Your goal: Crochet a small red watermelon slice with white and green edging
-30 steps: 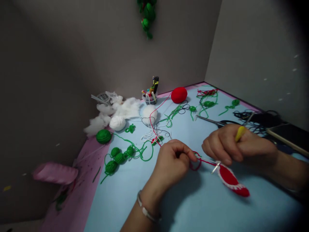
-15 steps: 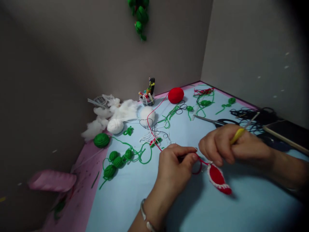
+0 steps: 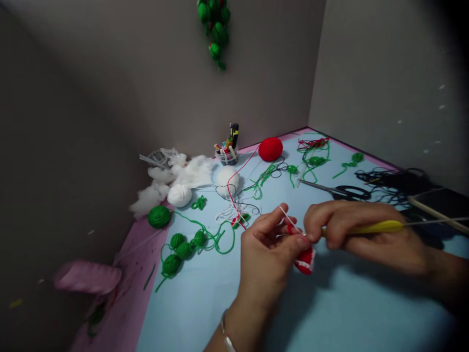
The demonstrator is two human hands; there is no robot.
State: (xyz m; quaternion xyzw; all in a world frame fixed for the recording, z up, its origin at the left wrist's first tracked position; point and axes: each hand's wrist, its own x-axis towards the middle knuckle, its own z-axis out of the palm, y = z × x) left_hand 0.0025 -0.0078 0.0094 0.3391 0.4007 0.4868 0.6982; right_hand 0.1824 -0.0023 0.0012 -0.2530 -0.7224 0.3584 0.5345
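So, left grip: my left hand (image 3: 269, 264) is closed, its thumb and fingers pinched on a small red crocheted piece (image 3: 305, 261) with white edging, and a white yarn strand (image 3: 286, 216) rises past the fingers.
Right grip: my right hand (image 3: 361, 232) is closed around a yellow-handled crochet hook (image 3: 377, 227), its thin metal shaft running out to the right, and its fingertips almost meet the left hand.
Piece: between both hands, above the light-blue surface of the counter (image 3: 198, 313).
In the way: my left fingers hide part of the piece from my view.
Close by: scissors (image 3: 346, 192) lie beyond the right hand, and tangled white and red yarn (image 3: 234, 211) sits beyond the left.
Left side: green yarn balls (image 3: 176, 249), a white yarn ball (image 3: 179, 195) and polyester stuffing (image 3: 185, 173).
Far edge: a red yarn ball (image 3: 270, 149) and a clear cup of pens (image 3: 227, 155).
Right edge: tangled black yarn (image 3: 392, 182) and a wooden stick (image 3: 436, 214).
Wall: green crocheted strands (image 3: 216, 29) hang above.
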